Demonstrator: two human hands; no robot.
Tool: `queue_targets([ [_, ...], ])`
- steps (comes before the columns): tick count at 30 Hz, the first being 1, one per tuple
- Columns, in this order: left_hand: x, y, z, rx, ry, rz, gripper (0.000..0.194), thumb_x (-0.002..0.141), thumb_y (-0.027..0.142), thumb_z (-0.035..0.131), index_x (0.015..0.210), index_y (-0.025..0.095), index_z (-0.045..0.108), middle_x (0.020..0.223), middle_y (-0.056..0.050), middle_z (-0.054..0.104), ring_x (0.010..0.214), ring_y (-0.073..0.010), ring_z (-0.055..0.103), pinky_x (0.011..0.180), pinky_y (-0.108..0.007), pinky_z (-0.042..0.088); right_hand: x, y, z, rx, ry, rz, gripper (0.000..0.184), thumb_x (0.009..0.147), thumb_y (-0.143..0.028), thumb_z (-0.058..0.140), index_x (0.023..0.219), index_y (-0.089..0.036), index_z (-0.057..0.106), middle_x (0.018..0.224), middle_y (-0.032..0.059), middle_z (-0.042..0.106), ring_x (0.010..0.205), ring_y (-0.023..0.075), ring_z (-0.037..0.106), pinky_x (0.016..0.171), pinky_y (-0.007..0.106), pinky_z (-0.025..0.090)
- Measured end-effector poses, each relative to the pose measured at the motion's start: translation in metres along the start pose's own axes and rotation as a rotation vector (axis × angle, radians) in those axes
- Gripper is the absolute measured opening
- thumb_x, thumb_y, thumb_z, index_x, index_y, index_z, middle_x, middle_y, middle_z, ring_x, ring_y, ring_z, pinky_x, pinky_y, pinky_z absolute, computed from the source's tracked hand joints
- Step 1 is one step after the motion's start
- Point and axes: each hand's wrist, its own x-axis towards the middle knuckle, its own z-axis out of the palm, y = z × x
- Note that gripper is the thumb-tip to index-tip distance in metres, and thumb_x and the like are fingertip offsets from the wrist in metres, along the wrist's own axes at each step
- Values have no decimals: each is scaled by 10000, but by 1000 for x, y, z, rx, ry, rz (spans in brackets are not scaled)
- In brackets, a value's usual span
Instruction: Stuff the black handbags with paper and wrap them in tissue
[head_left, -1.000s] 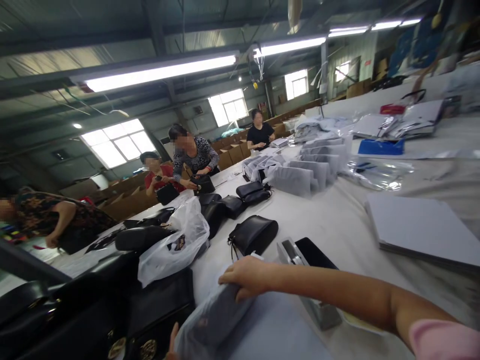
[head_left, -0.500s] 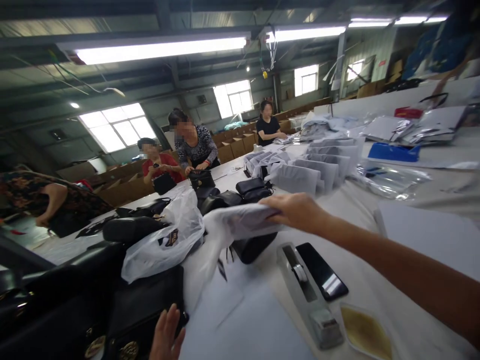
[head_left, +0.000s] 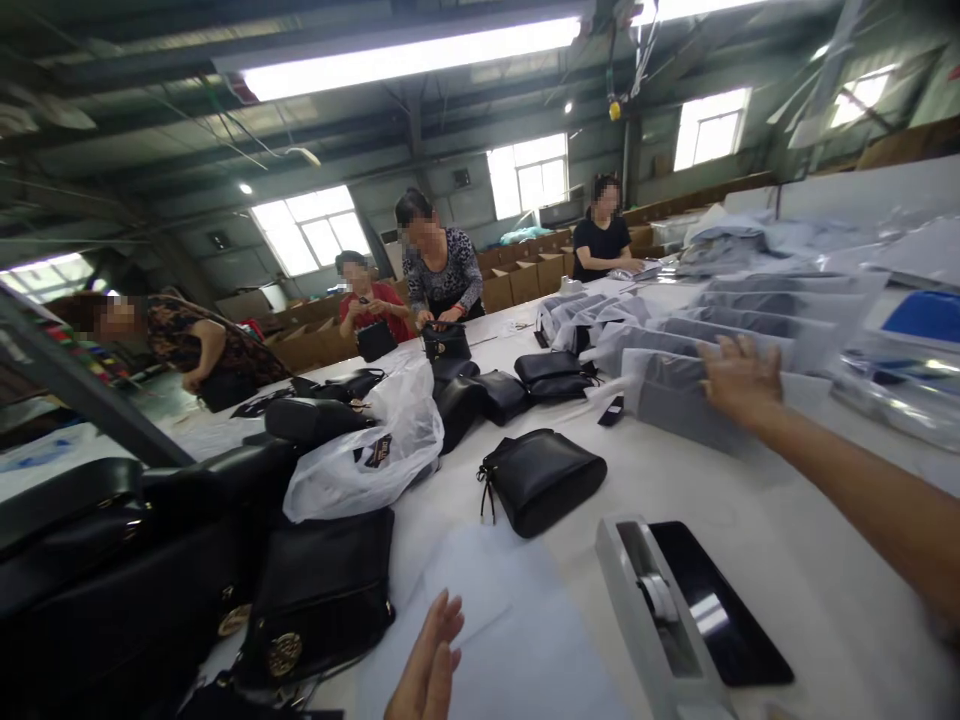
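Note:
My right hand [head_left: 739,378] is stretched out with fingers spread over the nearest wrapped grey bag [head_left: 671,400] at the front of a row of wrapped grey bags [head_left: 720,325]; it holds nothing. My left hand [head_left: 431,665] shows at the bottom edge with straight fingers, empty, beside a sheet of white wrapping paper [head_left: 495,620]. A black handbag [head_left: 544,478] lies on the white table [head_left: 750,500] between my hands. Another black bag with a round gold emblem [head_left: 319,595] lies just left of my left hand.
A tape dispenser [head_left: 656,605] and a dark phone [head_left: 712,600] lie at the front right. A clear plastic bag [head_left: 375,445] covers black bags [head_left: 487,390] at the left. Several people [head_left: 439,265] work along the table's far side. A blue item [head_left: 922,315] sits at the right.
My right hand carried the grey wrapped bag from in front of me out to the row on the right and opened over it. My left hand rose a little.

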Motion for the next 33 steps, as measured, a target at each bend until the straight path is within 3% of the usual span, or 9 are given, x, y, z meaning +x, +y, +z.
queue_targets([
  [1, 10, 2, 9, -13, -10, -9, 695, 824, 677, 528, 1341, 213, 546, 1325, -137, 611, 1217, -321, 575, 998, -448, 499, -8, -13, 10, 33, -60, -64, 491, 908, -457, 462, 1312, -189, 546, 1552, 158, 300, 1443, 407, 151, 1099, 673, 111],
  [3, 39, 8, 31, -47, -65, -62, 702, 823, 648, 564, 1343, 176, 539, 1332, -164, 597, 1213, -314, 576, 999, -439, 492, -26, -45, 35, 121, -298, -137, 497, 904, -404, 489, 1368, -229, 505, 1560, 82, 309, 1447, 345, 192, 1158, 547, 147],
  [6, 90, 18, 74, -151, -168, -240, 699, 823, 632, 585, 1315, 137, 548, 1384, -193, 540, 1231, -302, 557, 1012, -431, 468, -52, -92, 81, 160, -539, -34, 536, 840, -477, 596, 1265, -151, 607, 1367, 170, 551, 1280, 344, 481, 1070, 452, 365],
  [9, 130, 19, 113, -193, -216, -294, 687, 830, 654, 552, 1217, 90, 604, 1245, -199, 637, 1134, -312, 621, 940, -470, 512, -71, -122, 116, 203, -713, 104, 570, 862, -599, 519, 1095, -114, 706, 1129, 210, 685, 1013, 324, 661, 858, 425, 515],
  [13, 135, 27, 128, -239, -163, -196, 618, 843, 537, 611, 1221, 48, 587, 1247, -202, 641, 1197, -296, 578, 1018, -429, 458, -82, -143, 110, 325, -808, 169, 615, 878, -643, 455, 1060, -117, 718, 1078, 178, 715, 967, 285, 687, 843, 375, 541],
  [18, 65, 60, 81, -269, -106, 173, 590, 863, 373, 642, 1382, 152, 470, 1430, -112, 519, 1327, -254, 463, 1118, -344, 354, -115, -171, 36, 753, -782, 28, 596, 840, -576, 591, 1329, -239, 544, 1286, 69, 639, 1180, 254, 596, 1009, 345, 480],
  [22, -17, 58, 33, -13, 43, 213, 512, 847, 363, 653, 1300, 145, 556, 1352, -140, 585, 1279, -303, 510, 1096, -418, 390, -176, -182, -11, 972, -756, -62, 753, 747, -462, 755, 1397, -242, 445, 1354, 105, 582, 1256, 312, 529, 1072, 447, 432],
  [28, -118, 5, -13, 299, 155, 112, 409, 856, 376, 586, 1199, 163, 650, 1261, -160, 645, 1193, -328, 578, 1049, -485, 428, -292, -167, -6, 852, -744, -24, 757, 755, -432, 754, 1398, -235, 405, 1431, 128, 499, 1300, 308, 485, 1115, 467, 382],
  [33, -174, 0, -47, 477, -114, -42, 333, 830, 304, 587, 1126, 208, 707, 1070, -114, 739, 968, -295, 694, 852, -408, 550, -345, -164, 6, 530, -601, -198, 663, 805, -446, 671, 1384, -218, 443, 1380, 136, 545, 1262, 336, 518, 1097, 531, 383],
])
